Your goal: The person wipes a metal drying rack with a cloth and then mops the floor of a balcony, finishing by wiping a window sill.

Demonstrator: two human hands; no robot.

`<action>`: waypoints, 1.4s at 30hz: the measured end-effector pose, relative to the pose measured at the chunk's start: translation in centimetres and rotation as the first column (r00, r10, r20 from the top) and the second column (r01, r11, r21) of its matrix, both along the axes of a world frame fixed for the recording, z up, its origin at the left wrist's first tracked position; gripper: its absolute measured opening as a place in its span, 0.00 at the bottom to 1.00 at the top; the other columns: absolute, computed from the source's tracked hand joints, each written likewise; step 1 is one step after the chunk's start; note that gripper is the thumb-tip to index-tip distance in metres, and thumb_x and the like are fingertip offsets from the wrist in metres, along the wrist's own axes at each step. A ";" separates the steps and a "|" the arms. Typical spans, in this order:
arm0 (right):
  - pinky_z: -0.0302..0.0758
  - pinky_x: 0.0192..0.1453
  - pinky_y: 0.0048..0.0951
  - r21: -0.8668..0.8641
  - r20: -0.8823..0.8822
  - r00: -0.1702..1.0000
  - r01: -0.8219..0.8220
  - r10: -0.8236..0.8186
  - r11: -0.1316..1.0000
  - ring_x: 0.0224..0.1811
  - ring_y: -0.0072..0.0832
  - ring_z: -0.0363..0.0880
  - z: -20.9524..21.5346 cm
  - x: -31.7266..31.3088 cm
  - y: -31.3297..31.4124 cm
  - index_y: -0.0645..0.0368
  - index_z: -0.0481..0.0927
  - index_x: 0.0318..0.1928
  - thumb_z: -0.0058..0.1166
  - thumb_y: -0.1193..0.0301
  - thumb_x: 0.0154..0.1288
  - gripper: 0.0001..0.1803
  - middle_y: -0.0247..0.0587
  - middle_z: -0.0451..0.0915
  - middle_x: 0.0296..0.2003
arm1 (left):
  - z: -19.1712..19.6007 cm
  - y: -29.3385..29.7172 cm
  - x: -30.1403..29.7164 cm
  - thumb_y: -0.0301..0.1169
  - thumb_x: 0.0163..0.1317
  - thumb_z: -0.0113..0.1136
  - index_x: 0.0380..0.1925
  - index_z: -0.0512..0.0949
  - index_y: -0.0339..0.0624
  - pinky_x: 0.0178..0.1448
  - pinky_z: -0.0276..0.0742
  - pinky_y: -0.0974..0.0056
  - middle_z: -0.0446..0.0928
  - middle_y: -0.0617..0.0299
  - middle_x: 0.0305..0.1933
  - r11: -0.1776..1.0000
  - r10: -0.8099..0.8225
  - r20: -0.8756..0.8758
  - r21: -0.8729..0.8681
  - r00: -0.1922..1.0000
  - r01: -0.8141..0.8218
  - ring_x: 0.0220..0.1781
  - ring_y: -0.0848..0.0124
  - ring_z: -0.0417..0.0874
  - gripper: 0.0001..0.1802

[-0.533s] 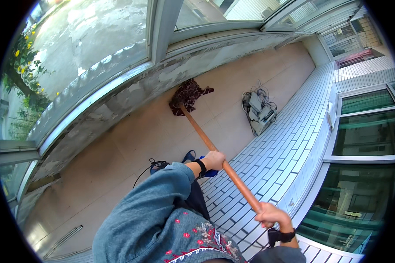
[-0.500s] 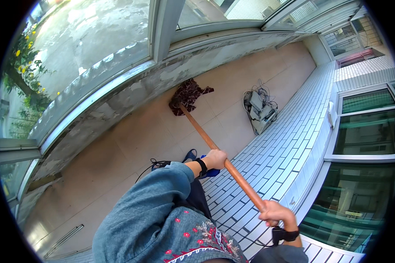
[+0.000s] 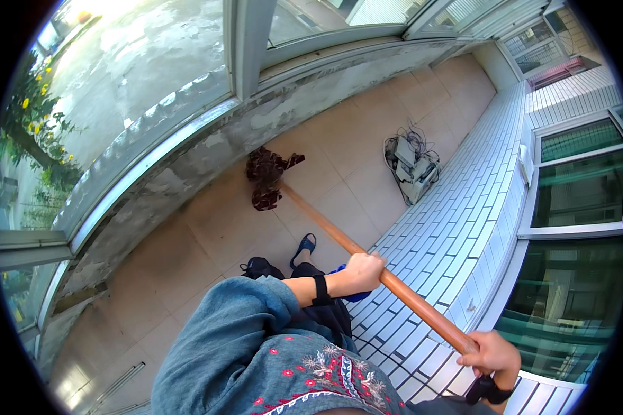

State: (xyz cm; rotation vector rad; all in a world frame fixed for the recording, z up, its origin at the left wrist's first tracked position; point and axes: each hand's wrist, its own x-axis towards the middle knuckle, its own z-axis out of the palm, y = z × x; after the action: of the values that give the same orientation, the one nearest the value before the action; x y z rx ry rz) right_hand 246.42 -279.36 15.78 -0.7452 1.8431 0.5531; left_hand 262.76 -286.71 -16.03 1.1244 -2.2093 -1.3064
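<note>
A mop with a long reddish-brown wooden handle [image 3: 422,311] runs slantwise across the view. Its head, a bundle of dark maroon patterned cloth [image 3: 264,174], lies spread on the tiled floor close to the low wall. My left hand [image 3: 363,272] is closed round the middle of the handle, a black strap at the wrist. Near the upper end of the handle, my right hand [image 3: 495,354] grips it with fingers wrapped round, and it too has a black band at the wrist. A blue thing [image 3: 358,297] shows partly behind my left hand.
Beige floor tiles [image 3: 339,200] stretch between a peeling low wall [image 3: 187,159] under windows and a white brick-tiled wall [image 3: 450,235]. Grey boxy devices with tangled cables [image 3: 412,166] sit against the brick wall. A dark slipper [image 3: 304,249] is on my foot.
The mop head has slid left and nearer to me along the floor. Both hands have shifted right and down with the handle, still gripping it.
</note>
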 end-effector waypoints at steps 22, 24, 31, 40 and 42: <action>0.64 0.11 0.23 -0.192 0.358 0.624 0.777 -0.694 0.599 0.11 0.22 0.69 -24.5 -2.6 -3.2 0.62 0.63 0.37 0.57 0.79 0.48 0.17 0.36 0.68 0.19 | -18.3 -15.0 -16.9 0.28 0.51 0.53 0.26 0.74 0.44 0.28 0.75 0.62 0.70 0.57 0.34 0.894 -0.196 0.135 -0.383 0.971 0.233 0.27 0.63 0.80 0.02; 0.62 0.10 0.23 -0.095 0.313 0.596 0.795 -0.740 0.600 0.10 0.23 0.68 -22.3 -3.7 -0.6 0.62 0.63 0.37 0.59 0.79 0.46 0.20 0.35 0.68 0.19 | -17.3 -11.6 -17.0 0.27 0.49 0.54 0.26 0.73 0.42 0.28 0.76 0.60 0.70 0.53 0.36 0.889 -0.253 0.104 -0.368 0.962 0.273 0.26 0.60 0.79 0.03; 0.63 0.13 0.24 0.085 0.298 0.688 0.671 -0.662 0.736 0.11 0.20 0.65 -11.4 -0.9 7.2 0.59 0.69 0.34 0.57 0.71 0.49 0.13 0.30 0.66 0.16 | -10.8 -0.6 -9.6 0.26 0.46 0.57 0.24 0.72 0.38 0.29 0.75 0.60 0.68 0.48 0.34 0.875 -0.401 0.003 -0.294 0.916 0.385 0.27 0.57 0.78 0.05; 0.59 0.12 0.23 0.183 0.224 0.557 0.781 -0.799 0.596 0.11 0.19 0.64 -4.5 4.0 13.7 0.63 0.70 0.38 0.61 0.70 0.47 0.19 0.30 0.66 0.18 | -6.9 8.2 -0.5 0.26 0.45 0.57 0.23 0.75 0.39 0.28 0.74 0.56 0.71 0.50 0.32 0.755 -0.655 -0.113 -0.071 0.747 0.651 0.27 0.54 0.78 0.04; 0.57 0.12 0.23 0.171 0.263 0.527 0.799 -0.808 0.577 0.11 0.19 0.64 -4.9 4.8 13.6 0.62 0.71 0.40 0.62 0.69 0.44 0.21 0.31 0.67 0.18 | -8.0 8.8 -0.3 0.28 0.45 0.59 0.28 0.74 0.42 0.26 0.74 0.54 0.70 0.52 0.34 0.742 -0.670 -0.131 -0.078 0.731 0.666 0.26 0.55 0.79 0.09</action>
State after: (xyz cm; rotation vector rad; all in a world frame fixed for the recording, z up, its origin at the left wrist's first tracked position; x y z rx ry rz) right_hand 251.23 -265.72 10.86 0.1182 1.6332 -0.1635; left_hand 262.48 -277.94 -24.00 0.1575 -2.6035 -1.5418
